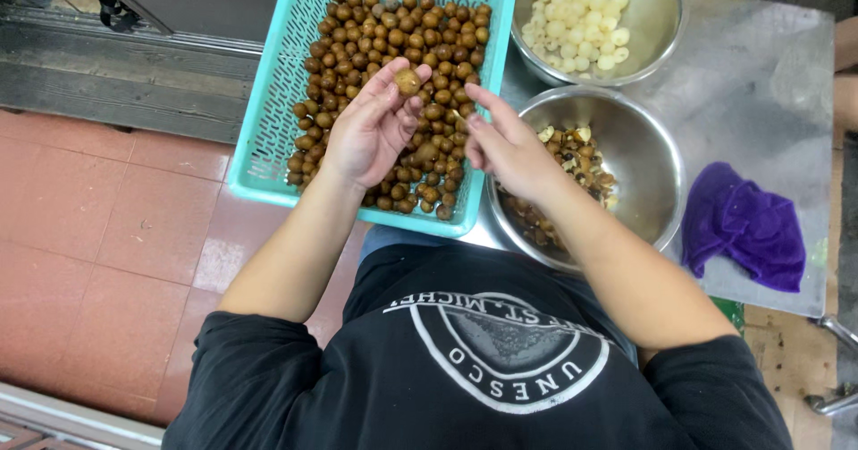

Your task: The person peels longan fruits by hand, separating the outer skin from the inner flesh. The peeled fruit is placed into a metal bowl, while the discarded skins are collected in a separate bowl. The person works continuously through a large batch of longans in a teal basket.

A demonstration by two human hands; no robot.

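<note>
Careful, your left hand (366, 133) pinches one brown fruit (408, 81) by fingertips while your right hand (505, 142) hovers open; it could slip back into the teal basket (268, 137).

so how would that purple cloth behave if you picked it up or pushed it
The purple cloth lies crumpled in soft folds on the metal table, so it would probably hang limp when lifted. It looks thin, so likely light. Pushed, it would probably bunch up or slide, not roll.
</note>
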